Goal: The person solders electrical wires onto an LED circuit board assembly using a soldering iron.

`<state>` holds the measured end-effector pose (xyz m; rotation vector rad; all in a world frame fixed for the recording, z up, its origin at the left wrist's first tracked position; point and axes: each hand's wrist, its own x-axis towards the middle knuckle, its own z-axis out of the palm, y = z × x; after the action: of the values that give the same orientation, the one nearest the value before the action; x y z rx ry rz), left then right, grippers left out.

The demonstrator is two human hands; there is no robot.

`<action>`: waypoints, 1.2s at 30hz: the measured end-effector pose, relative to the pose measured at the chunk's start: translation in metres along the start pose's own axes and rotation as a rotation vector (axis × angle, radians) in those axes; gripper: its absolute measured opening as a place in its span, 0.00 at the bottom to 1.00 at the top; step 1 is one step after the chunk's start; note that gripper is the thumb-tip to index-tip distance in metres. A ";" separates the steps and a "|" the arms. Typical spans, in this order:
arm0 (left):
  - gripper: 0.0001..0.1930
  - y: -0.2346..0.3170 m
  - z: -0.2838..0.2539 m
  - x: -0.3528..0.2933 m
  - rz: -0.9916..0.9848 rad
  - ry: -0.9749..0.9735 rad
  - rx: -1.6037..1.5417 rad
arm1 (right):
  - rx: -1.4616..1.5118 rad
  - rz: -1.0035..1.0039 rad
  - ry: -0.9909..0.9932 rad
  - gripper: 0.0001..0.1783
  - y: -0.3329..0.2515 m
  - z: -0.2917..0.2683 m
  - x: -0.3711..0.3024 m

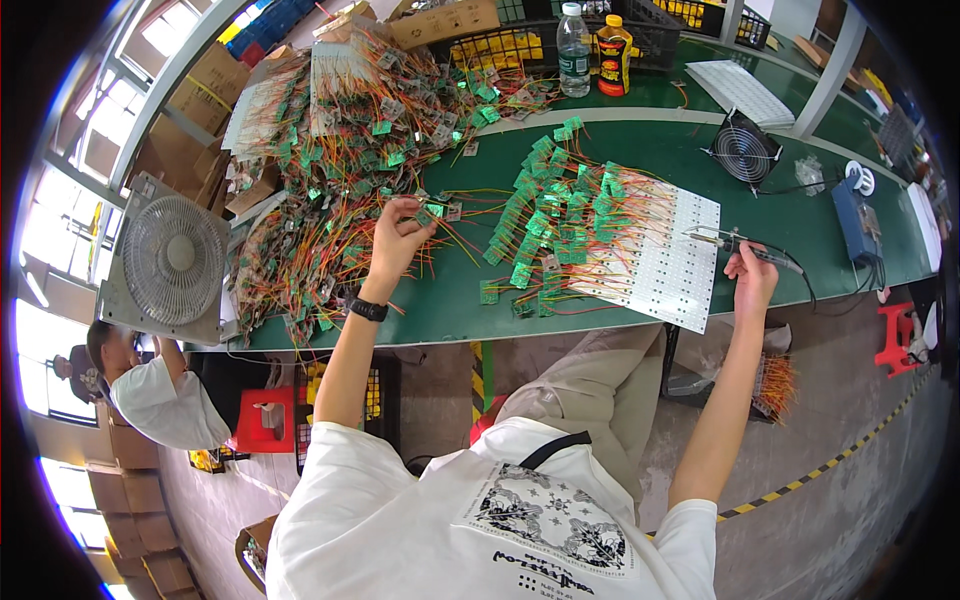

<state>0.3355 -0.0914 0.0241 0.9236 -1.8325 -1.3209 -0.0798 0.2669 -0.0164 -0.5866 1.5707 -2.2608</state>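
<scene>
My left hand (396,238) is at the right edge of a big heap of wired boards (350,170). Its fingers are pinched on a small green circuit board (434,210) with thin red and yellow wires. My right hand (752,282) grips a soldering iron (768,256) by its dark handle, and the metal tip points left over a white perforated panel (672,262). Rows of green circuit boards (545,215) lie left of that panel, their wires running to its left part. Exactly where the iron's tip ends above the panel is hard to make out.
A small black fan (745,152) and a blue soldering station (856,222) stand on the green table at right. A water bottle (573,52) and a yellow-capped bottle (613,58) are at the back. A large grey fan (172,256) and a seated person (165,395) are at left.
</scene>
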 end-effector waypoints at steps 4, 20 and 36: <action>0.21 0.001 0.000 -0.017 -0.005 -0.164 0.031 | -0.006 -0.007 -0.003 0.11 0.002 -0.002 0.001; 0.12 0.028 -0.026 -0.036 0.011 -0.428 0.508 | 0.002 -0.013 0.004 0.10 0.002 -0.001 0.002; 0.08 0.021 -0.031 -0.049 -0.166 -0.320 0.261 | -0.024 -0.008 0.005 0.10 0.002 -0.002 0.001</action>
<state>0.3834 -0.0597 0.0462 1.0682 -2.2561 -1.4169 -0.0818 0.2671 -0.0189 -0.5945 1.6029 -2.2541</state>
